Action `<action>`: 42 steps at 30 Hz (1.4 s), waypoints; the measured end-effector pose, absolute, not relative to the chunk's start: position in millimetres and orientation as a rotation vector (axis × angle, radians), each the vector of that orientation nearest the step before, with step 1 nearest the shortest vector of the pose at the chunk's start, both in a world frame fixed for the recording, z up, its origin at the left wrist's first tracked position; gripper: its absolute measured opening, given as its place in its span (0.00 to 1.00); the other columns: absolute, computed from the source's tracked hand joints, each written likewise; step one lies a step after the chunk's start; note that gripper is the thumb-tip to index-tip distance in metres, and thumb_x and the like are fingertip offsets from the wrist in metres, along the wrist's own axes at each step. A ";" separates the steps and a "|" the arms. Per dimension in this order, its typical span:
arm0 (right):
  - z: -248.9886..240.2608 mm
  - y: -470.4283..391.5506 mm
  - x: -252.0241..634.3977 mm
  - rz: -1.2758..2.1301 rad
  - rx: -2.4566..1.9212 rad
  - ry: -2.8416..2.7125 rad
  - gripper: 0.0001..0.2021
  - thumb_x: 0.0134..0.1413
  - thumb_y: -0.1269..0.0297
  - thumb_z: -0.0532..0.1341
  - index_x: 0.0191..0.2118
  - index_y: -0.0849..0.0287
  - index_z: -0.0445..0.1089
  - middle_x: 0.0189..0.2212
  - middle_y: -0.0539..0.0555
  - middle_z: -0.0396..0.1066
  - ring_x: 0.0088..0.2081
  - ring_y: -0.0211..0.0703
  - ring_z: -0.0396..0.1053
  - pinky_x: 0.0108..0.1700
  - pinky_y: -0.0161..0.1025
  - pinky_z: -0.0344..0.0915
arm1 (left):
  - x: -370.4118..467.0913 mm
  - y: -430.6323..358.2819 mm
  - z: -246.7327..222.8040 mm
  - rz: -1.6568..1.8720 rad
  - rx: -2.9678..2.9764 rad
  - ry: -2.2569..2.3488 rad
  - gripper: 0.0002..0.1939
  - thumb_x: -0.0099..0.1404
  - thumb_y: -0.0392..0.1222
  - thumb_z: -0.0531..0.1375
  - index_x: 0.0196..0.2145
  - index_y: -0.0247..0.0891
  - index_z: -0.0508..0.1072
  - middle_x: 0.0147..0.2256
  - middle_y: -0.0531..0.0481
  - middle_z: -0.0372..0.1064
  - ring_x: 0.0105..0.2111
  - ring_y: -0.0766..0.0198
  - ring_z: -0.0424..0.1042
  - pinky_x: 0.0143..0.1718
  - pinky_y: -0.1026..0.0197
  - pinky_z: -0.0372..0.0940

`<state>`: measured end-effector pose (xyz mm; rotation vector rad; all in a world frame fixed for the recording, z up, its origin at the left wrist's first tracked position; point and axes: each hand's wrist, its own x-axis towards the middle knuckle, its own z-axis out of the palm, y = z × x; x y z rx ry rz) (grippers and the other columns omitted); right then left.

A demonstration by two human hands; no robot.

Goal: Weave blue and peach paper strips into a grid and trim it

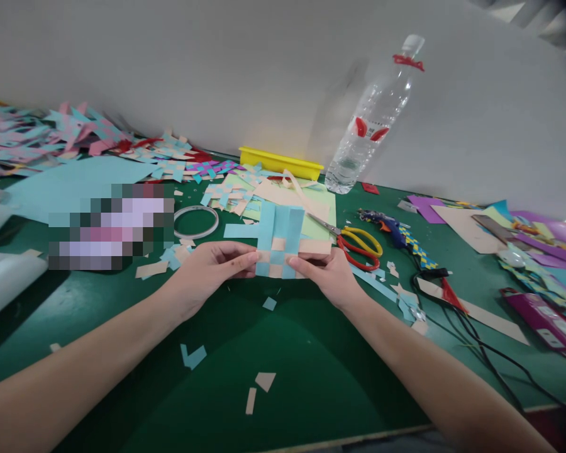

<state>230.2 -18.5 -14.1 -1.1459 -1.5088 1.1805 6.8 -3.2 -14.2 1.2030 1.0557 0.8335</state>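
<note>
On the table, the scissors lay right of the woven paper, left of the glue gun. The bottle stood behind, before the wall.

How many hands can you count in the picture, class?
2: the left hand holds the woven paper at its lower left side; the right hand holds it at its lower right side.

Woven paper is showing blue-and-peach checks; scissor handles at right are showing red and yellow; far tray is showing yellow.
</note>
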 end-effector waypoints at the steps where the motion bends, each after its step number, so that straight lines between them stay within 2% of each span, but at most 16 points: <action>1: -13.7 -18.5 230.4 1.176 -1.146 -1.513 0.10 0.45 0.57 0.66 0.35 0.54 0.77 0.35 0.51 0.77 0.39 0.45 0.74 0.41 0.43 0.72 | 6.7 -3.0 -13.6 0.830 1.220 1.064 0.08 0.56 0.48 0.66 0.31 0.44 0.79 0.29 0.53 0.74 0.31 0.67 0.72 0.37 0.67 0.70; 5: -12.9 -18.8 230.9 1.174 -1.138 -1.529 0.11 0.45 0.58 0.67 0.36 0.55 0.77 0.36 0.52 0.77 0.40 0.46 0.74 0.41 0.43 0.72 | 6.5 -2.8 -11.2 0.832 1.286 1.091 0.08 0.56 0.49 0.65 0.30 0.44 0.79 0.27 0.54 0.73 0.30 0.68 0.71 0.35 0.67 0.69; 11: -13.4 -19.1 231.1 1.168 -1.121 -1.558 0.11 0.46 0.57 0.66 0.37 0.54 0.77 0.37 0.52 0.77 0.40 0.45 0.74 0.41 0.43 0.73 | 7.7 -5.4 -11.3 0.851 1.367 1.121 0.10 0.56 0.50 0.65 0.32 0.44 0.78 0.30 0.54 0.74 0.32 0.67 0.71 0.36 0.66 0.67; 17: -14.2 -19.5 230.7 1.141 -1.119 -1.623 0.11 0.48 0.58 0.65 0.38 0.55 0.76 0.37 0.52 0.77 0.39 0.44 0.74 0.40 0.41 0.73 | 8.3 -8.2 -11.8 0.861 1.551 1.184 0.09 0.56 0.50 0.65 0.31 0.43 0.76 0.28 0.56 0.72 0.27 0.69 0.68 0.27 0.70 0.61; 23: -15.4 -19.5 229.7 1.086 -1.088 -1.662 0.10 0.48 0.59 0.65 0.36 0.56 0.76 0.35 0.52 0.77 0.36 0.43 0.74 0.37 0.39 0.72 | 7.5 -8.8 -11.3 0.873 1.633 1.181 0.09 0.58 0.50 0.63 0.30 0.43 0.76 0.28 0.56 0.72 0.28 0.68 0.68 0.29 0.68 0.61; 28: -14.2 -19.6 229.2 1.088 -1.092 -1.673 0.11 0.49 0.59 0.64 0.37 0.57 0.76 0.34 0.52 0.77 0.36 0.43 0.74 0.37 0.40 0.73 | 8.0 -9.3 -10.9 0.851 1.667 1.157 0.11 0.60 0.51 0.60 0.29 0.43 0.76 0.28 0.55 0.71 0.27 0.67 0.67 0.27 0.67 0.59; 34: -11.7 -20.6 228.2 1.130 -1.042 -1.674 0.11 0.50 0.60 0.64 0.40 0.55 0.76 0.38 0.51 0.77 0.41 0.44 0.74 0.42 0.41 0.73 | 7.7 -8.6 -13.4 0.817 1.629 1.137 0.11 0.58 0.50 0.62 0.34 0.41 0.76 0.32 0.52 0.73 0.31 0.62 0.71 0.31 0.63 0.64; 42: -13.6 -21.7 227.6 1.101 -1.041 -1.672 0.11 0.50 0.61 0.64 0.40 0.54 0.76 0.38 0.51 0.77 0.39 0.43 0.74 0.40 0.39 0.74 | 7.9 -9.9 -7.6 0.841 1.644 1.150 0.11 0.59 0.51 0.62 0.29 0.43 0.77 0.32 0.53 0.74 0.31 0.63 0.70 0.32 0.64 0.63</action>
